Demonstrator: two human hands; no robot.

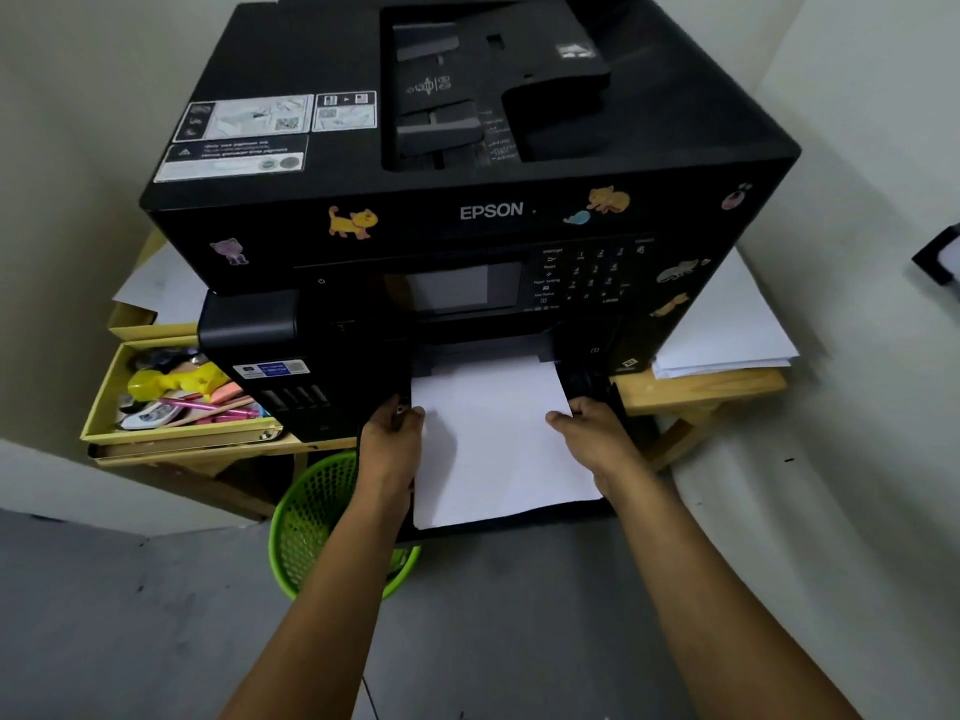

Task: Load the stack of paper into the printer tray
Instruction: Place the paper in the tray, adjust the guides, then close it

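1. Head view, the step in hand: the stack of paper [498, 439] lies in the pulled-out printer tray [519, 517] at the foot of the black printer [467, 210], its far edge already under the printer's front opening. It sits slightly askew, with the near left corner overhanging the tray's front.
2. The left hand [389, 439] holds the stack's left edge, thumb on top and fingers curled down the side. The right hand [592, 433] holds the right edge the same way, thumb on the sheet; its other fingers are hidden, so how far they wrap I cannot tell.
3. Judged from this, the paper is being seated and squared. The next move calls for easing the stack straight between the tray's sides so it lies flat, then sliding the tray home.
4. Around: a green basket [322, 522] stands on the floor just below the left forearm; a yellow drawer [104, 407] of pens and oddments is open to the left; loose white sheets [727, 330] lie on the wooden table [701, 392] to the right.
5. Nothing blocks the tray's path; the skewed stack is the likeliest snag.
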